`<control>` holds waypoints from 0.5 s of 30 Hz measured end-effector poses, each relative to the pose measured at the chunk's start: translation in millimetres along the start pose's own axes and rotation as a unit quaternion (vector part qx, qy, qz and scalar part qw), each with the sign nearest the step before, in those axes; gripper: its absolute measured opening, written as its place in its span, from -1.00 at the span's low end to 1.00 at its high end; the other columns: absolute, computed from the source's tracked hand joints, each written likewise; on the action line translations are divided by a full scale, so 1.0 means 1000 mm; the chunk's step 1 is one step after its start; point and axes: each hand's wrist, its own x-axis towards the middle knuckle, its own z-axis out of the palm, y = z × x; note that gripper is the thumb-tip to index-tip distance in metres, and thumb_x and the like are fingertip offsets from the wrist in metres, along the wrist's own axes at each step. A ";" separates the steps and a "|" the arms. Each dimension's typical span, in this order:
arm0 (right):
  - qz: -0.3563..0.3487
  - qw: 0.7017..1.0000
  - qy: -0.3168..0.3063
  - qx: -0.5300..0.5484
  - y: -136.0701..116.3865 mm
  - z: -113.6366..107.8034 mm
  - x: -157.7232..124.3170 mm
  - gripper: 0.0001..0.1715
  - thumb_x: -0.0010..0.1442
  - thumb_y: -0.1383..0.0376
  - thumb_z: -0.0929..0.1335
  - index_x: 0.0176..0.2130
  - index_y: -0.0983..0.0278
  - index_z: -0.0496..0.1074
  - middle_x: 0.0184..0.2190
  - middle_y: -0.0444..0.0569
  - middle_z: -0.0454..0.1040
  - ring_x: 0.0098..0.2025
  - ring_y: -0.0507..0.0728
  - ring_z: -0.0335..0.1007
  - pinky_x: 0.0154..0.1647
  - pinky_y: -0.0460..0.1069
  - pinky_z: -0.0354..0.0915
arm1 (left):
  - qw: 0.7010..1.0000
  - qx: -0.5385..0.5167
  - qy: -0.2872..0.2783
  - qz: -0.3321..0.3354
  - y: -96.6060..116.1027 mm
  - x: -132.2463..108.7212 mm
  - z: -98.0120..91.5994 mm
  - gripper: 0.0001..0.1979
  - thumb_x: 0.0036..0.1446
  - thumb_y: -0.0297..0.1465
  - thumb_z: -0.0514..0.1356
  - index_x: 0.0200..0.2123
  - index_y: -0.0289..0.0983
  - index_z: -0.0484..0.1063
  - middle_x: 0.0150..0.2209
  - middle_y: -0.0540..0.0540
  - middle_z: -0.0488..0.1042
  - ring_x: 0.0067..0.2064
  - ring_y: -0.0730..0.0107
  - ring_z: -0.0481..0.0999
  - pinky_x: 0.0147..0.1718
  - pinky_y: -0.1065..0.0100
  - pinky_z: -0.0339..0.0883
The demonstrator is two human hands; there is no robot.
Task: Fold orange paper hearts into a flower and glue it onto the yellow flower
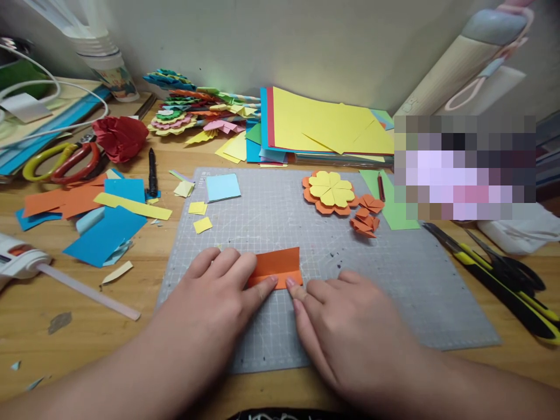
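A folded piece of orange paper (280,261) rests on the grey cutting mat (350,291), one flap standing up behind a crease. My left hand (219,291) has curled fingers behind the paper's left end, with the thumb pressed along the front strip. At the lower right of the paper, my right hand (350,315) is closed and pinches its front edge with thumb and index finger. The left part of the paper is hidden by my left fingers. Toward the back of the mat lies a layered yellow and orange paper flower (331,189), beside small folded orange pieces (366,223).
A light blue paper square (223,187) and small yellow squares lie at the mat's left. A yellow-black cutter (485,277) and scissors (510,265) lie right. Left are a glue gun (21,256), paper scraps and handled scissors (74,163). Stacked coloured sheets (324,119) lie behind.
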 end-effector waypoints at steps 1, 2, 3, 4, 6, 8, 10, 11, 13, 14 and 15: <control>0.008 1.000 -0.002 0.026 0.003 -0.001 0.000 -0.57 0.26 0.38 0.15 -0.32 0.36 0.57 -0.59 -0.03 0.44 -0.60 0.14 0.29 -0.49 0.08 0.04 | 1.000 0.001 0.001 0.003 0.000 0.000 0.000 -0.64 0.15 -0.45 0.11 0.00 -0.11 0.47 -0.23 -0.16 0.45 -0.22 0.09 0.38 -0.19 0.08 0.14; 0.015 0.998 -0.002 0.056 0.007 -0.002 0.000 -0.56 0.27 0.38 0.15 -0.38 0.34 0.55 -0.59 -0.03 0.42 -0.58 0.13 0.28 -0.49 0.08 0.05 | 1.000 0.001 0.003 0.008 -0.001 0.001 0.000 -0.64 0.15 -0.46 0.11 0.00 -0.12 0.47 -0.24 -0.15 0.45 -0.22 0.09 0.37 -0.19 0.08 0.15; 0.020 0.996 0.003 0.092 0.011 -0.003 0.001 -0.56 0.28 0.37 0.14 -0.42 0.33 0.52 -0.57 -0.02 0.42 -0.54 0.13 0.29 -0.47 0.07 0.08 | 1.000 0.002 0.004 0.012 -0.001 0.001 0.000 -0.64 0.14 -0.46 0.11 0.00 -0.12 0.47 -0.25 -0.15 0.45 -0.22 0.09 0.37 -0.18 0.08 0.15; 0.023 0.991 0.017 0.132 0.016 -0.003 0.002 -0.56 0.29 0.37 0.14 -0.44 0.33 0.49 -0.54 -0.01 0.43 -0.48 0.13 0.31 -0.43 0.07 0.13 | 1.000 0.004 0.007 0.019 -0.002 0.001 0.000 -0.64 0.15 -0.47 0.11 0.01 -0.13 0.47 -0.26 -0.14 0.45 -0.22 0.10 0.37 -0.19 0.09 0.15; 0.023 0.973 0.054 0.223 0.027 -0.001 0.004 -0.68 0.29 0.40 0.17 -0.26 0.35 0.48 -0.34 0.04 0.49 -0.27 0.14 0.38 -0.26 0.06 0.24 | 0.999 0.011 0.014 0.032 -0.002 0.000 0.000 -0.63 0.16 -0.48 0.11 0.02 -0.13 0.46 -0.26 -0.13 0.45 -0.24 0.12 0.36 -0.19 0.10 0.15; 0.011 0.959 0.068 0.277 0.036 0.003 0.006 -0.69 0.26 0.46 0.20 -0.05 0.33 0.39 -0.15 0.02 0.51 -0.09 0.12 0.37 -0.06 0.06 0.25 | 0.999 0.019 0.021 0.043 -0.003 -0.001 0.000 -0.64 0.16 -0.48 0.10 0.02 -0.14 0.46 -0.26 -0.12 0.46 -0.23 0.14 0.36 -0.19 0.12 0.14; 0.030 0.953 0.056 0.295 0.044 0.007 0.009 -0.60 0.22 0.54 0.20 -0.01 0.26 0.35 -0.11 -0.06 0.52 -0.07 0.07 0.38 -0.01 0.04 0.24 | 0.998 0.025 0.028 0.053 -0.003 -0.001 0.000 -0.67 0.17 -0.48 0.11 -0.01 -0.16 0.47 -0.25 -0.11 0.46 -0.22 0.15 0.36 -0.17 0.13 0.14; 0.036 0.952 0.048 0.300 0.046 0.008 0.010 -0.57 0.20 0.57 0.20 -0.01 0.24 0.35 -0.11 -0.09 0.52 -0.07 0.06 0.39 0.00 0.03 0.24 | 0.997 0.027 0.032 0.058 -0.004 -0.001 0.001 -0.69 0.17 -0.48 0.11 -0.03 -0.17 0.47 -0.25 -0.10 0.47 -0.21 0.16 0.36 -0.17 0.14 0.14; 0.044 0.950 0.039 0.306 0.049 0.010 0.011 -0.54 0.17 0.60 0.20 -0.04 0.22 0.36 -0.12 -0.13 0.54 -0.08 0.04 0.41 0.00 0.02 0.24 | 0.996 0.028 0.043 0.080 -0.004 -0.001 0.002 -0.72 0.18 -0.50 0.11 -0.06 -0.20 0.48 -0.24 -0.07 0.48 -0.21 0.19 0.37 -0.16 0.18 0.14; 0.044 0.950 0.039 0.306 0.049 0.010 0.011 -0.54 0.16 0.61 0.20 -0.05 0.22 0.37 -0.13 -0.14 0.54 -0.09 0.04 0.42 -0.01 0.02 0.24 | 0.994 0.028 0.046 0.096 -0.003 -0.001 0.002 -0.72 0.19 -0.52 0.10 -0.08 -0.22 0.48 -0.24 -0.07 0.49 -0.22 0.22 0.37 -0.17 0.21 0.15; 0.043 0.951 0.041 0.304 0.049 0.010 0.011 -0.54 0.15 0.61 0.20 -0.06 0.22 0.38 -0.13 -0.14 0.55 -0.09 0.04 0.42 -0.01 0.02 0.24 | 0.992 0.030 0.048 0.112 -0.003 -0.001 0.003 -0.73 0.19 -0.54 0.09 -0.09 -0.25 0.49 -0.22 -0.06 0.49 -0.23 0.24 0.38 -0.17 0.23 0.15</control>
